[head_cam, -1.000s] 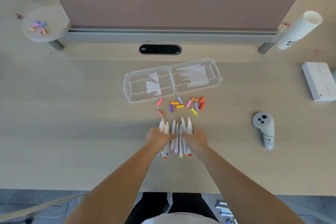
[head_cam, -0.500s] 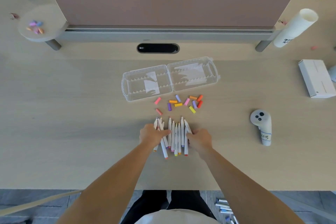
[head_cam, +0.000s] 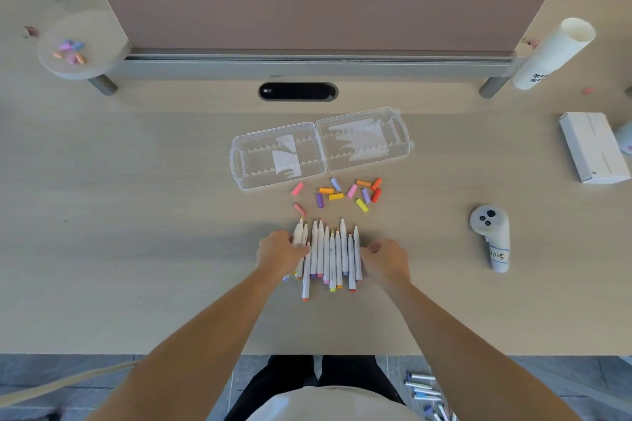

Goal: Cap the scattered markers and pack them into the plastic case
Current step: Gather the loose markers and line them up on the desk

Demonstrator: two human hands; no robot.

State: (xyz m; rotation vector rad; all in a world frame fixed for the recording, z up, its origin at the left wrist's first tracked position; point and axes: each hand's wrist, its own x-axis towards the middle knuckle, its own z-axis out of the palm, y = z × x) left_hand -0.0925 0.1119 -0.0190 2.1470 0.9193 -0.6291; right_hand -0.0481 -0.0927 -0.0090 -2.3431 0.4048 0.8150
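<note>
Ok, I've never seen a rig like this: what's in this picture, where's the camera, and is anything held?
There is no machine here: these are a person's two bare arms. The one camera sits on their head, looking forward and down. On the desk lie an open clear plastic case with no markers in it, loose coloured caps and a row of white markers. The left hand curls over the row's left edge, gripping markers there. The right hand sits curled at the row's right edge; whether it grips anything I cannot tell. A white controller lies further right.
</note>
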